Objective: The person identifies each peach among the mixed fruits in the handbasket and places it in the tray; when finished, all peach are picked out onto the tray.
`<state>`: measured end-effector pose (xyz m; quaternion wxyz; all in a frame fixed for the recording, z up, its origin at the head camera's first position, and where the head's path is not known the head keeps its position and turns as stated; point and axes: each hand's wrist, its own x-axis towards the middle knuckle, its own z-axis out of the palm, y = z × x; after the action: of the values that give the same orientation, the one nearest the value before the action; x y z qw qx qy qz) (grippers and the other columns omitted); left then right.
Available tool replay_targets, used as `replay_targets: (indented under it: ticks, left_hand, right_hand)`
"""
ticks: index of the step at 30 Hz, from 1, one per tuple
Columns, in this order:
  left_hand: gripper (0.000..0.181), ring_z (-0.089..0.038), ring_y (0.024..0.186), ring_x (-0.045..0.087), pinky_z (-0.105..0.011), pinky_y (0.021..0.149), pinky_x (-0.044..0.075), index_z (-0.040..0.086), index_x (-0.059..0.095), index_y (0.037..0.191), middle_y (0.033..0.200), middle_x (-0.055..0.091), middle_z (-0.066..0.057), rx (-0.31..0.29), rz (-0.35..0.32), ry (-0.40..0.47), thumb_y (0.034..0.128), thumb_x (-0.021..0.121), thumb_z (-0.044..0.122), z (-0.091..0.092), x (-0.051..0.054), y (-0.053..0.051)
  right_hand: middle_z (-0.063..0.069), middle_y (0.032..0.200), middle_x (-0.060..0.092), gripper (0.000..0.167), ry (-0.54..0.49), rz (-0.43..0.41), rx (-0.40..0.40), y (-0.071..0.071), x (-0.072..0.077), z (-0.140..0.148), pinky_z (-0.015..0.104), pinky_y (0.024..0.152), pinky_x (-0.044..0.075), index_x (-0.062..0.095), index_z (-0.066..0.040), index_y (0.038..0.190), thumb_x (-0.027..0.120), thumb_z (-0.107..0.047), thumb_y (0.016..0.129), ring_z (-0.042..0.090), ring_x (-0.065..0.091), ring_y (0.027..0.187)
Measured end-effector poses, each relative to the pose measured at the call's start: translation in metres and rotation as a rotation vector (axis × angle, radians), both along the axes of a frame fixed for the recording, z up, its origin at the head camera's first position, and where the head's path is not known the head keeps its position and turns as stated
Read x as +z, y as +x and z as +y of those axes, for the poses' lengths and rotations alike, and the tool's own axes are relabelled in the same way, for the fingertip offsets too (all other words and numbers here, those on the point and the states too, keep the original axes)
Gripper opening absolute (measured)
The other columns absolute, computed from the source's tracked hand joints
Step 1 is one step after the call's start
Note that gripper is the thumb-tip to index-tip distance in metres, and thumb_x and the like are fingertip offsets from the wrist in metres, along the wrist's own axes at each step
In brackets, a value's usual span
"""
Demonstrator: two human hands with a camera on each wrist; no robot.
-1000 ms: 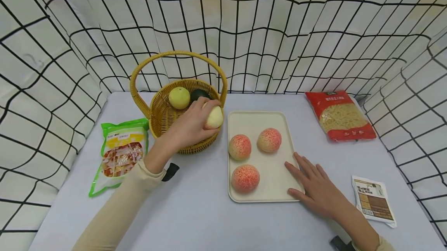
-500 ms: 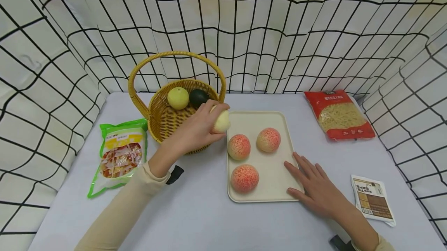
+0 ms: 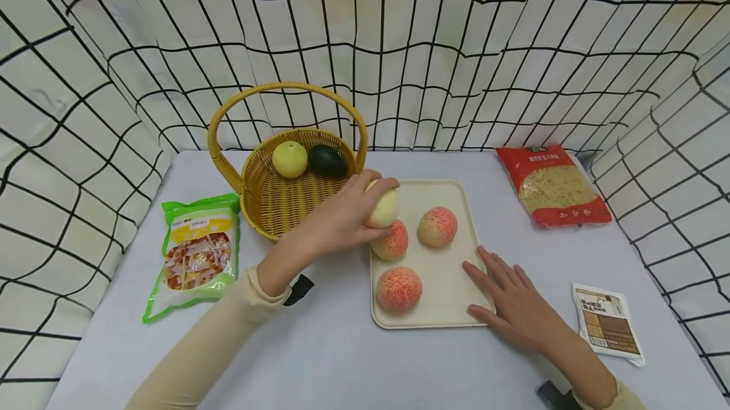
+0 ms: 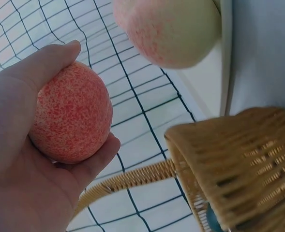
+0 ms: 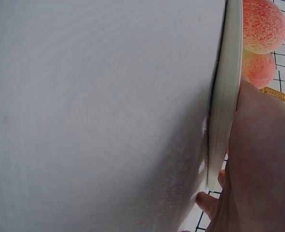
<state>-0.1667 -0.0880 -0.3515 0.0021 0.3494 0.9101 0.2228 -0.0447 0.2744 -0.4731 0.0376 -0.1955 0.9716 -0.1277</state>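
Note:
My left hand [image 3: 342, 217] grips a peach [image 3: 383, 208] above the left edge of the cream tray [image 3: 450, 286]. From the head its pale side shows; in the left wrist view the held peach [image 4: 73, 116] is red-speckled, with thumb and fingers around it. On the tray lie three more peaches: one partly hidden below the held one [image 3: 392, 242], one to its right [image 3: 437, 227] and one nearer the front [image 3: 399, 289]. Fingers spread, my right hand [image 3: 513, 308] rests at the tray's right edge. The right wrist view shows this hand [image 5: 263, 154] against the rim.
Left of the tray stands a wicker basket [image 3: 274, 201] with a tall handle, holding a yellow-green round fruit [image 3: 289, 160] and a dark green avocado-like fruit [image 3: 327, 161]. A green-edged food bag [image 3: 196, 258] lies at left, a red pasta bag [image 3: 553, 188] and a small white-brown packet [image 3: 608, 322] at right.
My left hand has carried the peach out of the basket, rightward to above the tray's left edge. The dark green fruit has come into fuller view. My right hand stays in place.

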Motion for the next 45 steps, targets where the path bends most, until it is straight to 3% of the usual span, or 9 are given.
replay_targets:
  ticks: [11, 22, 32, 40, 45]
  left_hand:
    - [0.071, -0.029, 0.121, 0.059, -0.039, 0.083, 0.061, 0.021, 0.047, 0.154, 0.145, 0.050, -0.010, -0.061, 0.019, -0.028, 0.0928, 0.083, 0.030, 0.020, -0.004, 0.010]
    - [0.077, -0.027, 0.117, 0.061, -0.041, 0.095, 0.059, 0.016, 0.045, 0.154, 0.142, 0.053, -0.010, -0.105, 0.031, -0.020, 0.0906, 0.086, 0.032, 0.028, -0.012, 0.018]
    - [0.077, -0.025, 0.120, 0.059, -0.038, 0.092, 0.060, 0.017, 0.045, 0.154, 0.145, 0.052, -0.008, -0.133, -0.007, -0.010, 0.0911, 0.086, 0.031, 0.041, -0.016, 0.024]
    - [0.078, -0.023, 0.124, 0.056, -0.037, 0.098, 0.059, 0.019, 0.041, 0.156, 0.147, 0.050, -0.007, -0.163, -0.050, -0.017, 0.0928, 0.084, 0.032, 0.055, -0.021, 0.027]
    - [0.073, -0.021, 0.124, 0.057, -0.040, 0.097, 0.059, 0.021, 0.043, 0.152, 0.149, 0.050, -0.005, -0.179, -0.064, -0.023, 0.0928, 0.084, 0.032, 0.063, -0.028, 0.028]
  right_hand:
    - [0.007, 0.180, 0.017, 0.080, 0.011, -0.007, -0.001, -0.002, -0.002, 0.002, 0.075, 0.124, 0.025, 0.031, -0.035, 0.168, 0.063, -0.060, 0.100, 0.040, 0.024, 0.163]
    - [0.007, 0.180, 0.017, 0.079, 0.014, -0.014, -0.005, -0.001, -0.002, 0.002, 0.075, 0.124, 0.025, 0.031, -0.035, 0.168, 0.063, -0.061, 0.100, 0.040, 0.024, 0.163]
    - [0.008, 0.180, 0.019, 0.078, 0.011, -0.009, -0.001, 0.000, -0.003, 0.002, 0.075, 0.123, 0.025, 0.032, -0.035, 0.168, 0.063, -0.059, 0.100, 0.040, 0.025, 0.162]
    - [0.008, 0.180, 0.018, 0.079, 0.007, -0.009, 0.000, 0.000, -0.002, 0.002, 0.076, 0.123, 0.026, 0.032, -0.035, 0.168, 0.063, -0.060, 0.100, 0.040, 0.025, 0.162]
    - [0.009, 0.179, 0.022, 0.078, 0.004, 0.031, 0.012, 0.000, -0.002, 0.001, 0.077, 0.120, 0.029, 0.034, -0.033, 0.167, 0.064, -0.058, 0.100, 0.041, 0.028, 0.160]
